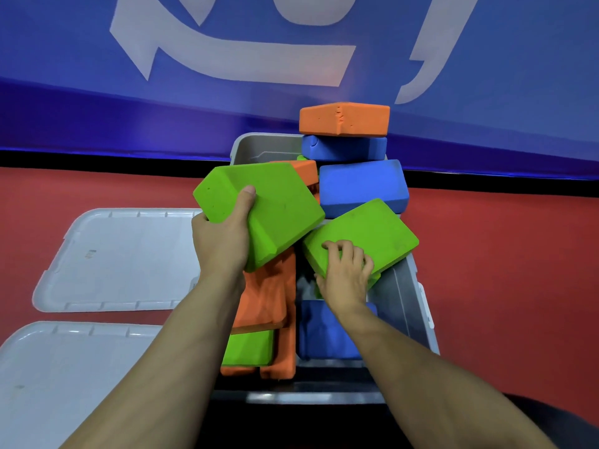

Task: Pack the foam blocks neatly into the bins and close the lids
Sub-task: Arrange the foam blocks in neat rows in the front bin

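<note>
Nearest, two grey lids lie flat on the red floor to the left: near lid point(64, 377) at the lower left, far lid point(129, 257) just beyond it, the two apart by a strip of floor. Beside them, at centre, stands the grey near bin point(406, 306), lid off; inside it a green block point(248, 348) and orange blocks point(269, 299) sit on the left side, a blue block point(327, 332) on the right. Left hand point(220, 241): grip closed round the near corner of a tilted green block point(269, 209), thumb on its top face, block held above the bin's left side. Right hand point(346, 277): fingers curled over the near edge of a second green block point(363, 238), which lies tilted across the bin's right wall. Beyond, a large blue block point(363, 186), then a smaller blue block point(343, 147) with an orange block point(343, 119) on top, stacked by the far bin point(259, 147), against the blue wall point(97, 124).
</note>
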